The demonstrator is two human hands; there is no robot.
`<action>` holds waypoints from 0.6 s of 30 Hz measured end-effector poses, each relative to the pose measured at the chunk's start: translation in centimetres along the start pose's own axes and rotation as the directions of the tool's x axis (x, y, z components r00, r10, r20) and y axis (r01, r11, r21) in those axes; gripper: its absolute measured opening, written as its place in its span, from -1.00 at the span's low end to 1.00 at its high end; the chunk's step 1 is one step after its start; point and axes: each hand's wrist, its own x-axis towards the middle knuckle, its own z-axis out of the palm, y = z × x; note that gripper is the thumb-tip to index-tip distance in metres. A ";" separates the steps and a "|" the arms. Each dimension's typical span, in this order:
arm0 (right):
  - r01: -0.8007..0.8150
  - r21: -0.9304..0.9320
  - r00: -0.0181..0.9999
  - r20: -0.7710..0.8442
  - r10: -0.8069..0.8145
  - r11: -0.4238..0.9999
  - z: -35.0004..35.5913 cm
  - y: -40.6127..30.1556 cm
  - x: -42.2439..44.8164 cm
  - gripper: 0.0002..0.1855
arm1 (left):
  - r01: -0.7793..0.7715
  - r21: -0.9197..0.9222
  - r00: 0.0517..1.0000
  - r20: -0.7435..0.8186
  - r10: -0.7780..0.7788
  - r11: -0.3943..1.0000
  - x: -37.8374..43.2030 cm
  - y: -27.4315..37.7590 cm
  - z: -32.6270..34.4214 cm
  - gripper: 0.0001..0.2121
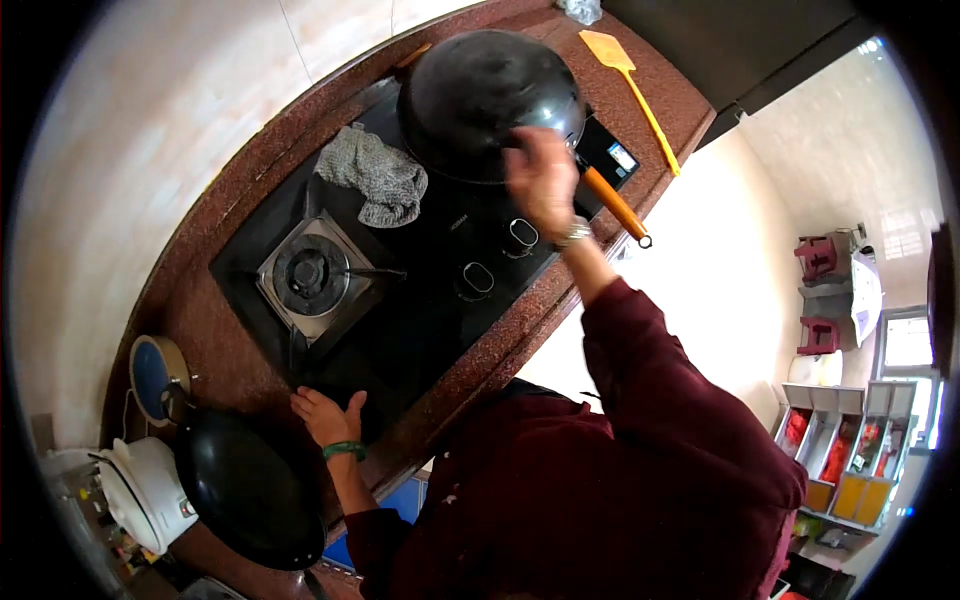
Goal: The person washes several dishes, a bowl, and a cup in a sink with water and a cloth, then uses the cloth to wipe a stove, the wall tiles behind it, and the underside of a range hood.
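A black wok (465, 94) with a wooden handle (615, 204) sits over the far burner of a black glass gas hob (420, 300). It looks domed, seemingly with its rounded bottom up. In front of its near side is my right hand (541, 180), blurred, fingers curled; whether it touches the wok cannot be told. My left hand (328, 416) rests by the hob's near left corner, fingers apart and holding nothing. A crumpled grey cloth (379, 176) lies on the hob between the wok and the uncovered burner (309, 274).
A second black pan (244, 484) stands beside a white rice cooker (142, 495) at lower left. Near them is a round blue-faced item (154, 381). A yellow fly swatter (634, 94) lies on the red-brown stone countertop (517, 337). Control knobs (476, 279) line the hob's front.
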 end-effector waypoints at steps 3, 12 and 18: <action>-0.123 -0.510 0.974 0.103 0.202 0.851 -5.1 5.8 -0.8 -0.53 | -0.044 -0.002 0.999 -0.004 0.044 0.999 0.0 0.1 -0.5 -0.03; -0.093 -0.546 0.709 0.551 0.440 0.832 -6.0 14.0 -0.1 -0.72 | 0.000 -0.048 1.000 0.000 0.000 0.999 0.8 -0.6 1.4 -0.04; 0.050 -0.416 0.648 0.705 0.287 0.908 -8.9 16.7 7.2 -0.74 | 0.001 -0.113 0.999 -0.038 -0.005 0.994 1.3 -1.9 2.2 0.00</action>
